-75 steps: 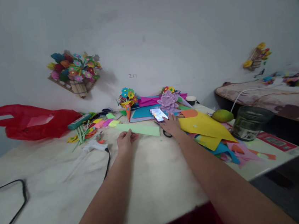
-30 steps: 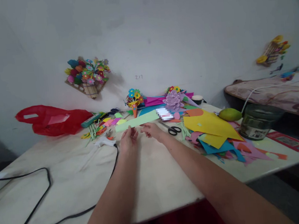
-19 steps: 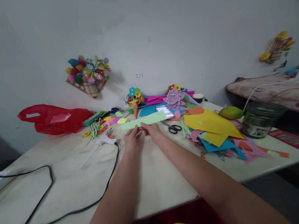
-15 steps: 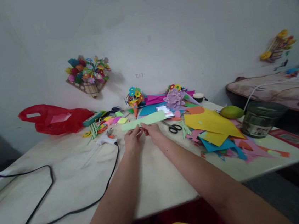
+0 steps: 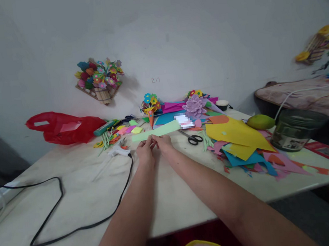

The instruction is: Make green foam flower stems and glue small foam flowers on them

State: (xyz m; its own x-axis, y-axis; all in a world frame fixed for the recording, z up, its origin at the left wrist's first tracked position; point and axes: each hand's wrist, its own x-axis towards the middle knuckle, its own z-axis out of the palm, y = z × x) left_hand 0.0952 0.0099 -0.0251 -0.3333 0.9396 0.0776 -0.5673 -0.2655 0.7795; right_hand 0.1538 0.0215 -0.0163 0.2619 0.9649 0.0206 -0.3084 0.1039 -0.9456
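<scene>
A person's two bare hands meet over a pale table [image 5: 187,199], handling a pale green strip [image 5: 165,129] of thin sheet. The strip lies slantwise just beyond the hands, its right end farther away and its left end nearer. The left hand [image 5: 144,150] and right hand [image 5: 163,143] sit side by side, almost touching, fingers drawn narrow and appearing to pinch the strip's near edge around its middle (what the hidden fingertips do is impossible to tell). The step in hand seems to be gripping or working that edge; the next move calls for a light, even hold, as the strip looks bendy. Black-handled scissors [image 5: 195,139] lie right of the hands, a white glue gun [image 5: 120,150] to their left.
</scene>
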